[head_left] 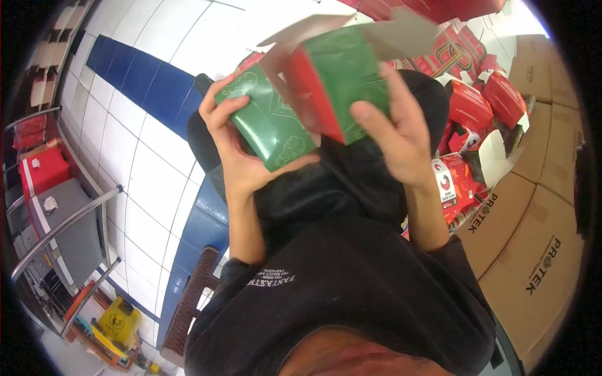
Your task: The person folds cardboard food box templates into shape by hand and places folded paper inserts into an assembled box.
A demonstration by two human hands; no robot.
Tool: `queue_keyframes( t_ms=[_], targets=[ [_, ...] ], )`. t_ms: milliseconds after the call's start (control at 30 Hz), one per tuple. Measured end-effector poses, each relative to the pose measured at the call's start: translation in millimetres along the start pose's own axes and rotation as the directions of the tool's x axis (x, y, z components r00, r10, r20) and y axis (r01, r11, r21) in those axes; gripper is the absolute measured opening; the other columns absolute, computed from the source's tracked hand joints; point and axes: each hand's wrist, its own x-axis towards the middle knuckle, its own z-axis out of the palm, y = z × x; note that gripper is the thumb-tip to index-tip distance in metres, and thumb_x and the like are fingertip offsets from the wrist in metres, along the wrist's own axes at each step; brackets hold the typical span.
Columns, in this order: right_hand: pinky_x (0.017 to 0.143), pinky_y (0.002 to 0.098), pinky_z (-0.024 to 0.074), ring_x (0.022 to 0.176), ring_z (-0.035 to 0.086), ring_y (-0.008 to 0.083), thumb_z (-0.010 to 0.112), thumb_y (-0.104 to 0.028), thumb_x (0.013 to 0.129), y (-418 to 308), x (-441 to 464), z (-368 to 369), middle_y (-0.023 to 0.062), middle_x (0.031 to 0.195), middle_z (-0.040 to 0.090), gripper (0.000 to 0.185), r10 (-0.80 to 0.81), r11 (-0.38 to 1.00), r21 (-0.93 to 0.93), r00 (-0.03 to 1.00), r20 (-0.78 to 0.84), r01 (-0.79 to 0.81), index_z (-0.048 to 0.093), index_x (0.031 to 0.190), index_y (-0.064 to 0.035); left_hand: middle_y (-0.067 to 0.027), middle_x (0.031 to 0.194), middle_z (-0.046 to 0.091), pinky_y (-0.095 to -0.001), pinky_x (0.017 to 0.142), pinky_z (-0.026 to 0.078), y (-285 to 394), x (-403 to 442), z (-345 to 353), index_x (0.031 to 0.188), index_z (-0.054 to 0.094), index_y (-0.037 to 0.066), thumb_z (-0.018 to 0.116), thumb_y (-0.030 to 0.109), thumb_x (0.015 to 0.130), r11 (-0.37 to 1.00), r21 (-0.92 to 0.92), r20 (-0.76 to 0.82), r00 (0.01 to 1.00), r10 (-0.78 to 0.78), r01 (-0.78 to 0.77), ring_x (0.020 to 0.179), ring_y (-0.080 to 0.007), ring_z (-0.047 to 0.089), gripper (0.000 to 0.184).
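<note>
Over my lap, my left hand (229, 122) is wrapped round a green cardboard box (271, 119) with pale line drawings on its side. My right hand (398, 128) grips a second box (348, 81), green on one face and red on another. This second box has its flaps raised at the top, and they are smeared by motion. The two boxes are side by side, close together; I cannot tell whether they touch. What is inside either box is hidden from this angle.
To my right lies a pile of red cartons (470, 103), some with flaps up, beside stacked brown cardboard boxes (520, 244). A metal trolley (69, 235) stands on the left, near a yellow item (119, 323). White tiles (147, 163) with blue bands cover the floor.
</note>
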Motion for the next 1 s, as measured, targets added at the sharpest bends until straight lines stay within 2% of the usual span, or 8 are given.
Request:
queue_keyframes(
  t_ms=[67, 133, 333, 500, 567, 667, 767, 1000],
  targets=[
    [0.11, 0.03, 0.0477, 0.125, 0.059, 0.0115, 0.066, -0.009, 0.111, 18.3, 0.9, 4.2, 0.0068, 0.134, 0.067, 0.044, 0.05, 0.998, -0.034, 0.993, 0.107, -0.047, 0.05, 0.15, 0.0026, -0.0213, 0.156, 0.043, -0.0554, 0.122, 0.046, -0.4, -3.8, 1.8, 0.15, 0.044, 0.015, 0.114, 0.046, 0.043, 0.998, 0.053, 0.017, 0.999, 0.042, -0.043, 0.15, -0.0408, 0.045, 0.132],
    [0.109, 0.0306, 0.0481, 0.124, 0.059, 0.0113, 0.067, -0.01, 0.111, 21.9, 2.5, 5.1, 0.0071, 0.133, 0.066, 0.043, 0.086, 0.996, -0.028, 0.994, 0.069, -0.085, 0.051, 0.148, 0.003, -0.0205, 0.156, 0.042, -0.0564, 0.123, 0.046, -1.7, -8.1, 3.0, 0.15, 0.044, 0.015, 0.114, 0.047, 0.045, 0.99, 0.134, 0.039, 0.998, 0.044, -0.049, 0.151, -0.0418, 0.045, 0.13],
    [0.106, 0.0298, 0.0499, 0.122, 0.059, 0.0098, 0.068, -0.01, 0.111, 35.1, -4.9, 10.9, 0.0074, 0.132, 0.067, 0.041, 0.087, 0.996, -0.011, 0.996, -0.027, -0.087, 0.053, 0.146, 0.0033, -0.0207, 0.157, 0.041, -0.0558, 0.123, 0.046, -7.5, -12.0, 4.1, 0.151, 0.042, 0.015, 0.113, 0.045, 0.049, 0.996, 0.075, 0.049, 0.998, 0.036, -0.04, 0.151, -0.0415, 0.045, 0.128],
    [0.104, 0.0291, 0.0509, 0.118, 0.061, 0.0092, 0.068, -0.011, 0.111, 36.1, -7.8, 8.4, 0.0069, 0.128, 0.069, 0.036, 0.12, 0.993, 0.013, 0.993, 0.001, -0.12, 0.056, 0.142, 0.0034, -0.0219, 0.157, 0.042, -0.0543, 0.12, 0.046, -5.9, -11.7, 3.9, 0.152, 0.04, 0.015, 0.113, 0.045, 0.049, 0.998, 0.064, 0.088, 0.996, -0.018, 0.012, 0.148, -0.0401, 0.047, 0.13],
    [0.104, 0.0291, 0.0511, 0.118, 0.061, 0.0091, 0.068, -0.011, 0.111, 34.4, -8.3, 8.9, 0.0066, 0.127, 0.069, 0.035, 0.113, 0.993, -0.022, 0.994, 0.002, -0.113, 0.057, 0.141, 0.0034, -0.02, 0.156, 0.039, -0.0546, 0.121, 0.046, -5.9, -14.0, 3.8, 0.151, 0.044, 0.015, 0.114, 0.037, 0.047, 0.998, 0.038, 0.065, 0.996, -0.058, 0.055, 0.149, -0.0392, 0.046, 0.127],
    [0.103, 0.0289, 0.0513, 0.117, 0.062, 0.0093, 0.067, -0.01, 0.111, 32.0, -8.6, 13.3, 0.0059, 0.125, 0.07, 0.034, 0.099, 0.995, -0.015, 0.99, -0.105, -0.101, 0.057, 0.141, 0.0035, -0.02, 0.156, 0.039, -0.0542, 0.12, 0.047, -6.1, -12.9, 4.2, 0.151, 0.043, 0.014, 0.114, 0.038, 0.048, 0.999, 0.026, 0.054, 0.998, -0.043, 0.042, 0.148, -0.0391, 0.047, 0.128],
    [0.103, 0.0289, 0.0516, 0.117, 0.063, 0.0096, 0.066, -0.009, 0.111, 38.8, -9.5, 14.5, 0.0059, 0.126, 0.07, 0.034, 0.049, 0.996, -0.064, 0.994, -0.094, -0.055, 0.057, 0.142, 0.0034, -0.02, 0.155, 0.039, -0.0543, 0.119, 0.047, -6.1, -13.4, 10.6, 0.151, 0.044, 0.015, 0.114, 0.039, 0.048, 1.0, 0.012, 0.056, 0.998, -0.028, 0.027, 0.147, -0.0391, 0.048, 0.126],
    [0.11, 0.0323, 0.0487, 0.125, 0.06, 0.0129, 0.057, -0.013, 0.116, 37.9, -12.4, 15.1, 0.0083, 0.136, 0.066, 0.039, 0.097, 0.995, -0.002, 0.994, 0.056, -0.097, 0.053, 0.151, 0.0034, -0.0204, 0.155, 0.039, -0.0546, 0.119, 0.048, -6.6, -13.8, 11.1, 0.149, 0.046, 0.015, 0.114, 0.039, 0.048, 0.999, 0.021, 0.075, 0.997, -0.032, 0.031, 0.148, -0.0391, 0.047, 0.124]
  ],
)
